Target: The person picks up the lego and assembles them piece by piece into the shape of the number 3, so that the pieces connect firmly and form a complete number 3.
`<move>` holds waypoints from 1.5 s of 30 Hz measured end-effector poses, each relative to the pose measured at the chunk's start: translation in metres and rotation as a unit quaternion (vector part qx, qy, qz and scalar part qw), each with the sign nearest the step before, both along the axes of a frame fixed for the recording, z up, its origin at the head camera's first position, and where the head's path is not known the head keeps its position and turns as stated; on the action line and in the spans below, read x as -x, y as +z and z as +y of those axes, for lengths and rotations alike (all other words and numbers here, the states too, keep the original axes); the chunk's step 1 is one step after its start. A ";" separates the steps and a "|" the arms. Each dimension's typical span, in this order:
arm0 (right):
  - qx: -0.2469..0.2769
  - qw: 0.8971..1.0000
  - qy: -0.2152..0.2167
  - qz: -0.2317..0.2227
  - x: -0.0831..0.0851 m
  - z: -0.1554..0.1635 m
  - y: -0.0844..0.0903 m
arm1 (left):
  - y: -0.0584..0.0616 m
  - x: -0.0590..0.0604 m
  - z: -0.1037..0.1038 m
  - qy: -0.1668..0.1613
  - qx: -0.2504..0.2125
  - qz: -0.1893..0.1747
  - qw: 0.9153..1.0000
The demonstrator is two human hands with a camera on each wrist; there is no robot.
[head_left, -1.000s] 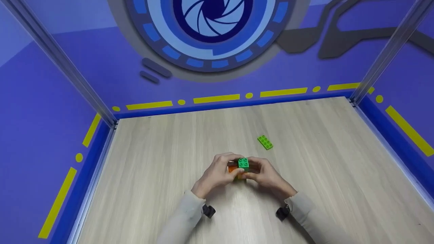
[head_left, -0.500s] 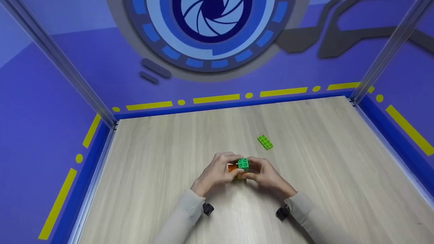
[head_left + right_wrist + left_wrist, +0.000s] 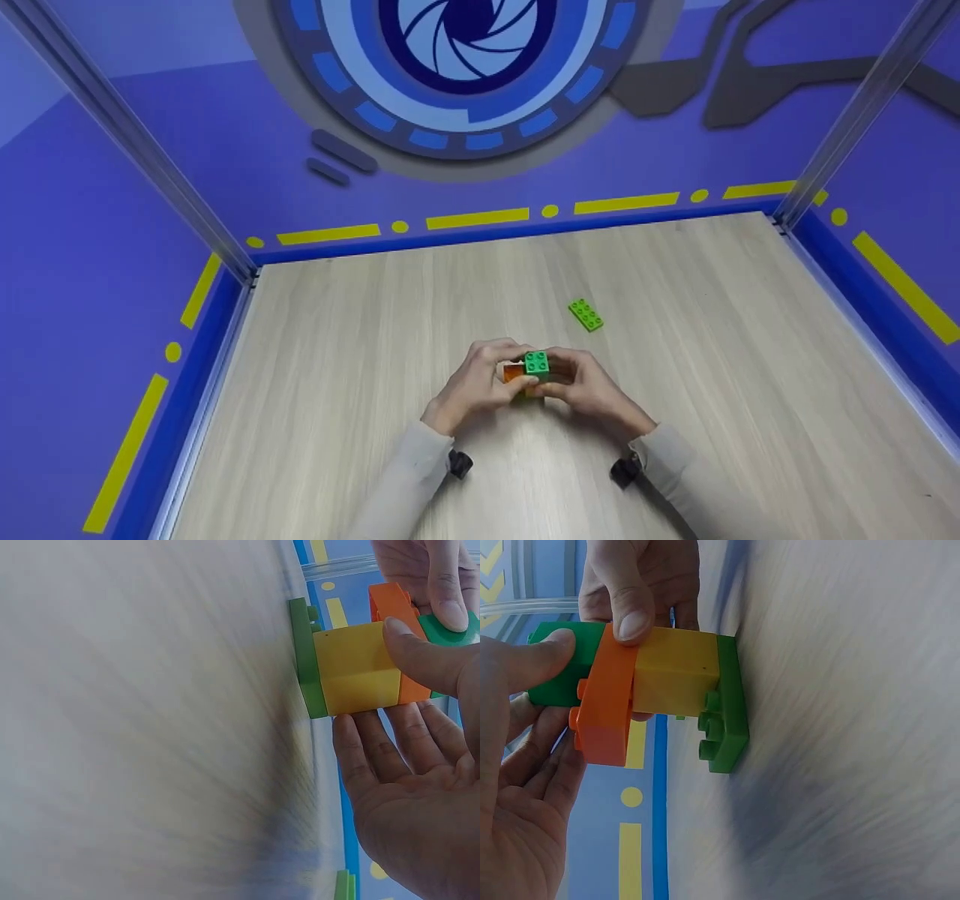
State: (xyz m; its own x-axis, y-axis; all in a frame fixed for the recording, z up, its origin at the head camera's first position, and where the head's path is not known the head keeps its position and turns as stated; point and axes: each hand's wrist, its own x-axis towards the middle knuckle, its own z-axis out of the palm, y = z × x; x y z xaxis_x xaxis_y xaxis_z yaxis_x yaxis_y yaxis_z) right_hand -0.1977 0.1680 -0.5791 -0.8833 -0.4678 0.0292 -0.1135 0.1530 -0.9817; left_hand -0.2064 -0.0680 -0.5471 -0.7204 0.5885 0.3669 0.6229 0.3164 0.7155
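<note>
Both hands hold one stack of toy building bricks just above the table's middle in the head view. From the top it runs green brick (image 3: 536, 365), orange brick (image 3: 607, 716), yellow brick (image 3: 676, 671) and green plate (image 3: 731, 705). The orange brick and the plate stick out to the left, studs showing. My left hand (image 3: 478, 381) pinches the green brick, thumb on its near face and fingers behind. My right hand (image 3: 589, 384) grips the stack lower down, its thumb over the seam between orange and yellow, its fingers on the far side.
Behind the hands, slightly right, a loose lime-green plate (image 3: 586, 315) with several studs lies on the wooden table (image 3: 360, 337). Blue panels (image 3: 202, 142) with metal corner posts enclose the table at the back and both sides.
</note>
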 end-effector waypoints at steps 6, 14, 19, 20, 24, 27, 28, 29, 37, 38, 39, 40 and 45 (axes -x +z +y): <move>-0.001 1.000 0.003 0.003 0.001 -0.001 -0.001 | 0.003 0.000 -0.001 -0.003 0.005 0.000 1.000; 0.001 1.000 0.003 0.004 0.001 0.001 -0.002 | 0.004 -0.004 -0.001 0.012 0.011 0.009 1.000; -0.008 1.000 -0.002 0.015 0.001 0.001 -0.002 | 0.002 -0.009 -0.002 0.025 0.011 0.013 1.000; -0.011 1.000 -0.003 0.017 0.000 0.001 -0.002 | 0.002 -0.010 -0.003 0.028 0.012 0.012 0.999; -0.021 0.999 -0.001 0.026 0.000 0.000 -0.002 | 0.000 -0.012 -0.005 0.044 0.019 0.001 0.999; -0.024 0.999 -0.001 0.026 -0.001 0.000 -0.001 | -0.002 -0.014 -0.007 0.051 0.022 -0.003 0.998; -0.023 0.999 -0.003 0.024 -0.002 -0.001 -0.001 | -0.003 -0.014 -0.007 0.051 0.021 -0.004 0.998; -0.022 1.000 -0.005 0.022 -0.002 -0.001 -0.001 | -0.004 -0.014 -0.008 0.052 0.020 -0.005 0.998; -0.023 1.000 -0.001 0.009 -0.005 -0.001 0.003 | -0.019 -0.021 -0.015 0.077 0.003 -0.022 0.997; -0.028 1.000 -0.001 0.011 -0.005 -0.001 0.004 | -0.021 -0.021 -0.016 0.080 0.001 -0.029 0.996; -0.031 0.999 -0.001 0.015 -0.005 -0.001 0.004 | -0.022 -0.022 -0.016 0.082 -0.001 -0.032 0.996; -0.035 0.999 -0.001 0.018 -0.005 0.000 0.005 | -0.024 -0.022 -0.017 0.086 -0.003 -0.038 0.996; -0.043 0.999 0.003 0.031 -0.004 0.003 0.008 | -0.031 -0.025 -0.016 0.102 -0.010 -0.051 0.993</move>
